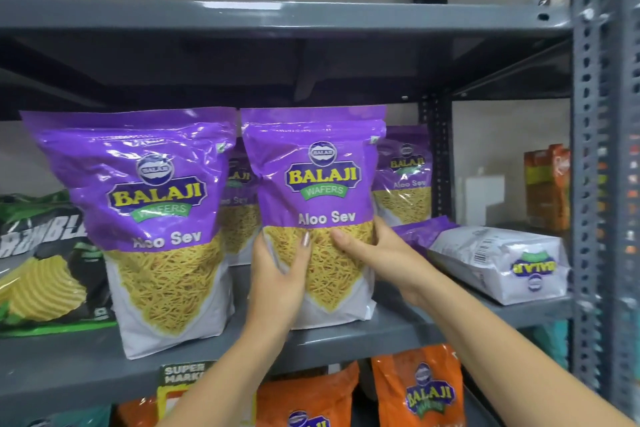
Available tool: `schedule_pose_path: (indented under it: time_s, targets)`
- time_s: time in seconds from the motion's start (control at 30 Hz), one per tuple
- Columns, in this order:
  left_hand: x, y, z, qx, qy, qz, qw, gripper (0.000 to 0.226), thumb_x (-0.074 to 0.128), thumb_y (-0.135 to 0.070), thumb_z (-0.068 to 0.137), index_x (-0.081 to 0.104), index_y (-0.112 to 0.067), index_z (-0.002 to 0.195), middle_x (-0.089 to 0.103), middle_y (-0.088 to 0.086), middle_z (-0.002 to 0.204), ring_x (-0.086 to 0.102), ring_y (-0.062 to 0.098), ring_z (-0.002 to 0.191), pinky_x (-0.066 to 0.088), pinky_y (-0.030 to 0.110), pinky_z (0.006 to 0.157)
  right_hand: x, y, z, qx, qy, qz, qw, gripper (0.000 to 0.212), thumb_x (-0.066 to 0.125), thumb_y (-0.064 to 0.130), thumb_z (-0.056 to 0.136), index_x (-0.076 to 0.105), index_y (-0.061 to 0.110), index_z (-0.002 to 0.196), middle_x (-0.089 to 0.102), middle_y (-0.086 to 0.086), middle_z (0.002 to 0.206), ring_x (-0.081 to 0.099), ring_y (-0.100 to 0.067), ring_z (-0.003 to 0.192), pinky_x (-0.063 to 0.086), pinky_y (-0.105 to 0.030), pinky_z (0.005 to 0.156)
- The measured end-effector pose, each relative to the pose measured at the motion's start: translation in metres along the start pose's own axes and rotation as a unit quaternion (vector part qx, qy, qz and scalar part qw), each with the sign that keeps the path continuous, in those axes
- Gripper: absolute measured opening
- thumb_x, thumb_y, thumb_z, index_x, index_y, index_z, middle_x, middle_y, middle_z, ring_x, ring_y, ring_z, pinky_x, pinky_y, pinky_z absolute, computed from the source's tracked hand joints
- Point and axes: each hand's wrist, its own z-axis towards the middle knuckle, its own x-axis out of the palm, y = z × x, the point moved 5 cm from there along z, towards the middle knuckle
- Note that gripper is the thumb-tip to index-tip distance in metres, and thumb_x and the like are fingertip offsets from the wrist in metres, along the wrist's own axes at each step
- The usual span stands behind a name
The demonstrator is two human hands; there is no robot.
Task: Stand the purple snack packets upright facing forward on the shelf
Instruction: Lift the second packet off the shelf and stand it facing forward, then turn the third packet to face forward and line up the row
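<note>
Centre frame, the packet (313,215) stands on the shelf (433,322), label forward — left hand (277,284) and right hand (377,253) clasp its lower sides. Let go unevenly and it may tip onto the flat packet (498,263) at right.

A wide band of open air is running between the tops of the purple packets and the underside of the upper shelf (277,15), so a hand could pass over them there. The front of the grey shelf board (69,371) is lying bare along its edge. The left packet (152,218) and the middle packet (315,204) are standing almost touching, leaving no gap between them. A green chip bag (45,263) is crowding the far left. A packet lying flat (498,263) is blocking the right side, just before the slotted steel post (588,166). More packets are filling the back row.
</note>
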Motion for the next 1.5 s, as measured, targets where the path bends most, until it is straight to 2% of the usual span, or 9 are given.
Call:
schedule_pose_path:
  time_s: [0.1, 0.23, 0.37, 0.57, 0.73, 0.93, 1.07, 1.23, 1.5]
  targets:
    - [0.006, -0.02, -0.052, 0.14, -0.121, 0.023, 0.982, 0.065, 0.066, -0.012, 0.086, 0.036, -0.007, 0.143, 0.029, 0.012, 0.155, 0.025, 0.015, 0.145, 0.017, 0.008, 0.112, -0.022, 0.009, -0.002, 0.028, -0.05, -0.079, 0.995, 0.084, 0.059, 0.077, 0.066, 0.043, 0.029, 0.134, 0.061, 0.007, 0.128, 0.058, -0.013, 0.12, 0.047, -0.043, 0.102]
    - [0.065, -0.033, -0.101, 0.246, 0.054, 0.004, 0.968, 0.05, 0.061, -0.025, 0.074, 0.055, -0.032, 0.123, 0.044, -0.007, 0.145, 0.038, 0.0, 0.137, 0.028, 0.012, 0.11, -0.106, 0.039, 0.01, -0.023, -0.17, -0.241, 0.955, 0.033, 0.053, 0.046, 0.091, 0.067, 0.017, 0.099, 0.067, 0.003, 0.088, 0.062, -0.02, 0.091, 0.049, -0.038, 0.083]
    - [0.136, -0.017, -0.075, -0.02, 0.244, 0.014, 0.969, 0.039, 0.064, -0.02, 0.081, 0.051, -0.036, 0.115, 0.051, -0.011, 0.128, 0.051, 0.005, 0.119, 0.041, 0.025, 0.101, -0.193, 0.037, 0.033, 0.088, -0.213, -0.405, 0.885, 0.027, 0.053, 0.017, 0.093, 0.065, -0.003, 0.106, 0.067, -0.018, 0.097, 0.061, -0.03, 0.089, 0.049, -0.037, 0.079]
    - [0.218, -0.002, -0.02, -0.261, 0.247, -0.06, 0.931, 0.021, 0.053, -0.027, 0.089, 0.048, -0.028, 0.109, 0.05, -0.004, 0.102, 0.048, 0.021, 0.098, 0.044, 0.035, 0.096, -0.236, -0.004, 0.042, 0.306, -0.083, -0.559, 0.766, 0.049, 0.034, 0.028, 0.104, 0.038, 0.0, 0.144, 0.038, -0.016, 0.154, 0.04, -0.029, 0.139, 0.032, -0.036, 0.111]
    - [0.251, 0.013, -0.013, -0.266, 0.257, -0.029, 0.929, 0.033, 0.056, -0.025, 0.087, 0.057, -0.019, 0.119, 0.064, 0.007, 0.124, 0.059, 0.028, 0.115, 0.047, 0.04, 0.102, -0.227, -0.019, 0.038, 0.349, -0.054, -0.485, 0.8, 0.077, 0.031, 0.057, 0.096, 0.032, 0.001, 0.149, 0.03, -0.015, 0.158, 0.036, -0.029, 0.141, 0.031, -0.036, 0.11]
    - [0.249, 0.018, -0.003, -0.259, 0.175, -0.094, 0.945, 0.038, 0.069, 0.0, 0.076, 0.061, -0.006, 0.112, 0.068, 0.015, 0.114, 0.066, 0.032, 0.106, 0.054, 0.045, 0.094, -0.233, -0.011, 0.037, 0.313, -0.12, -0.445, 0.83, 0.065, 0.042, 0.058, 0.092, 0.058, 0.004, 0.125, 0.061, -0.018, 0.134, 0.069, -0.018, 0.09, 0.035, -0.025, 0.055]
    - [0.242, 0.007, 0.016, -0.166, 0.157, -0.082, 0.97, 0.066, 0.07, 0.004, 0.074, 0.048, -0.012, 0.135, 0.058, 0.006, 0.124, 0.058, 0.023, 0.112, 0.049, 0.034, 0.1, -0.239, -0.011, 0.042, 0.23, -0.207, -0.36, 0.88, 0.046, 0.057, 0.044, 0.09, 0.065, 0.003, 0.109, 0.066, -0.01, 0.072, 0.049, -0.017, 0.046, 0.033, -0.021, 0.042]
    - [0.234, -0.004, 0.043, 0.001, 0.155, 0.054, 0.986, 0.085, 0.072, -0.005, 0.076, 0.031, -0.022, 0.148, 0.039, 0.003, 0.145, 0.046, 0.019, 0.131, 0.038, 0.023, 0.103, -0.23, -0.021, 0.053, 0.073, -0.308, -0.228, 0.921, 0.03, 0.059, 0.036, 0.089, 0.059, 0.016, 0.111, 0.065, -0.005, 0.098, 0.062, -0.025, 0.087, 0.051, -0.033, 0.077]
    - [0.239, 0.007, 0.044, 0.151, 0.11, 0.178, 0.966, 0.088, 0.064, 0.014, 0.064, 0.032, -0.027, 0.135, 0.026, -0.001, 0.136, 0.053, 0.026, 0.113, 0.052, 0.041, 0.088, -0.216, -0.05, 0.06, -0.061, -0.343, -0.153, 0.925, 0.037, 0.059, 0.022, 0.092, 0.046, 0.012, 0.125, 0.058, 0.002, 0.106, 0.057, -0.017, 0.095, 0.044, -0.032, 0.082]
